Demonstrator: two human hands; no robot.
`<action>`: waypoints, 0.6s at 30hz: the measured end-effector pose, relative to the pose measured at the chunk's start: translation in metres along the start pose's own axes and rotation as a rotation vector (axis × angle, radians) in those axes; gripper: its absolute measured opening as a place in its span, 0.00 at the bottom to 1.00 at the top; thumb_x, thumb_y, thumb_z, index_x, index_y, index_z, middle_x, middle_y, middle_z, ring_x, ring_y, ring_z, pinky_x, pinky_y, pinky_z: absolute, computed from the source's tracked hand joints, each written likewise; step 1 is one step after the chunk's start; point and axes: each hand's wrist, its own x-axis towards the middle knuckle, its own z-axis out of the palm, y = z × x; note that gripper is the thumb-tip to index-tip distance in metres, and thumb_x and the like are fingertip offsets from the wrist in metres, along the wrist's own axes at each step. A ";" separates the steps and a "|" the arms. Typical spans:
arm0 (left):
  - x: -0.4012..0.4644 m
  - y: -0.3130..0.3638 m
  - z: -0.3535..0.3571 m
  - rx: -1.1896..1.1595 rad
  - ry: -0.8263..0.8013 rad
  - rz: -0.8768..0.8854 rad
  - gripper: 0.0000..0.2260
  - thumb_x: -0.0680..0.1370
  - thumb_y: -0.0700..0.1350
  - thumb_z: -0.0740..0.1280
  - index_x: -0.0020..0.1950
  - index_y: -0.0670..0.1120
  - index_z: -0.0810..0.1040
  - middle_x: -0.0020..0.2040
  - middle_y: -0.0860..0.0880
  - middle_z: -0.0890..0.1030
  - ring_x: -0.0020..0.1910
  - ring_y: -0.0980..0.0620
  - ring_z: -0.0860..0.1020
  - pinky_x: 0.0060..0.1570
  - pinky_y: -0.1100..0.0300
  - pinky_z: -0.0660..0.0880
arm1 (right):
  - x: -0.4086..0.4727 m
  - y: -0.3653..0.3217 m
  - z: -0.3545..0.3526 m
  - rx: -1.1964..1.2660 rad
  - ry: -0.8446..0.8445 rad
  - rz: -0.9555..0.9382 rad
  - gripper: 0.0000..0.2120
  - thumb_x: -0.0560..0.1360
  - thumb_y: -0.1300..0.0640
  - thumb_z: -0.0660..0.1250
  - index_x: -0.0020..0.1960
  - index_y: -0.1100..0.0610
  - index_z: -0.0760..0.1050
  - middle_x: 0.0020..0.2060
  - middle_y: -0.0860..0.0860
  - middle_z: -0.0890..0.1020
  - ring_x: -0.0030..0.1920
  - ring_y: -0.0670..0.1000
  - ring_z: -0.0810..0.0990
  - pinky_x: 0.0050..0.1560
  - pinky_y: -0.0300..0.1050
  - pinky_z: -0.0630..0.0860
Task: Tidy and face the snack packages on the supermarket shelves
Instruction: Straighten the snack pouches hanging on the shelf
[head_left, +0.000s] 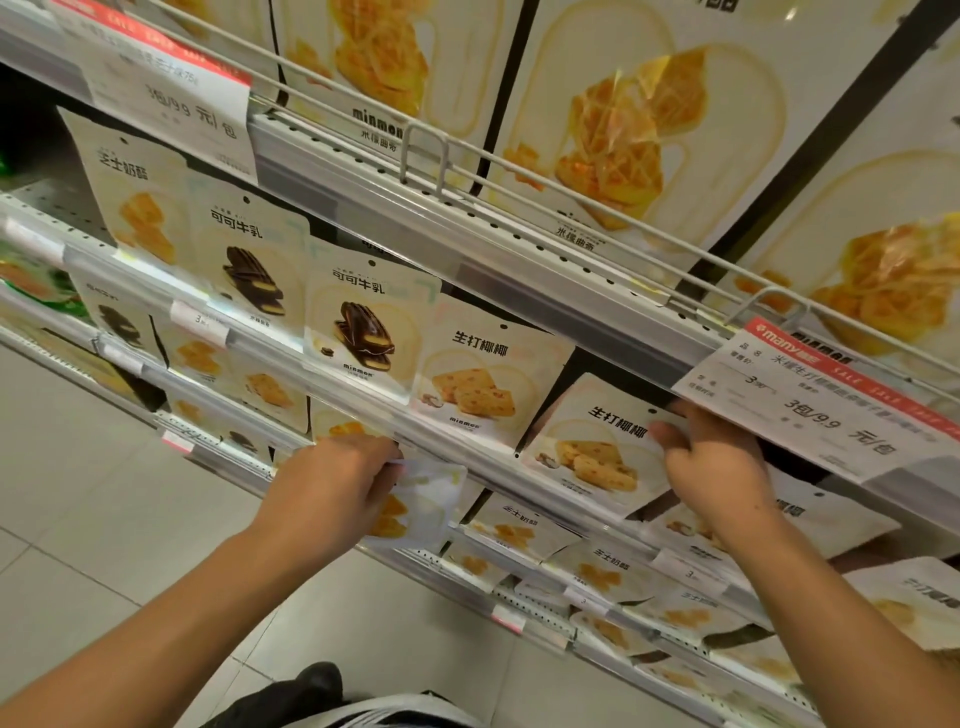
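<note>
You are looking down along tilted supermarket shelves of cream snack pouches, both bare arms reaching in. Your right hand (714, 467) pinches the upper right corner of a leaning coconut biscuit pouch (597, 452), thumb on its front and fingers curled behind, just under the sale price tag (815, 405) clipped to the shelf rail (519, 270) above the hand. Your left hand (337, 493) is on the shelf below, fingers curled round the left edge of a cheese biscuit pouch (421, 509) that tilts out past the rail; the print on it is blurred, so the flavour is probably cheese but hard to confirm. Between your hands and up to their left stand an upright coconut pouch (483, 384) and two chocolate pouches (363, 327). Beneath your arms lies pale floor tile (130, 493).
</note>
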 end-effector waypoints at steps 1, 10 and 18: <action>0.000 0.001 0.000 0.004 0.000 0.002 0.04 0.78 0.43 0.66 0.46 0.46 0.81 0.39 0.50 0.81 0.38 0.46 0.79 0.36 0.53 0.77 | 0.001 0.000 0.001 0.006 -0.017 0.015 0.14 0.79 0.51 0.64 0.61 0.56 0.74 0.54 0.58 0.80 0.55 0.62 0.77 0.52 0.48 0.72; -0.005 0.012 -0.001 0.018 0.000 0.001 0.04 0.78 0.44 0.67 0.46 0.46 0.81 0.39 0.50 0.81 0.38 0.47 0.79 0.34 0.54 0.76 | -0.007 -0.004 -0.002 -0.097 -0.047 0.005 0.19 0.79 0.46 0.60 0.65 0.55 0.70 0.47 0.58 0.80 0.53 0.62 0.78 0.59 0.55 0.73; -0.022 0.028 -0.004 0.032 0.015 -0.011 0.05 0.79 0.45 0.66 0.49 0.48 0.81 0.42 0.52 0.81 0.40 0.49 0.80 0.38 0.54 0.77 | -0.080 -0.034 0.014 0.229 0.079 -0.418 0.22 0.77 0.49 0.63 0.70 0.48 0.67 0.66 0.45 0.72 0.68 0.43 0.61 0.72 0.53 0.56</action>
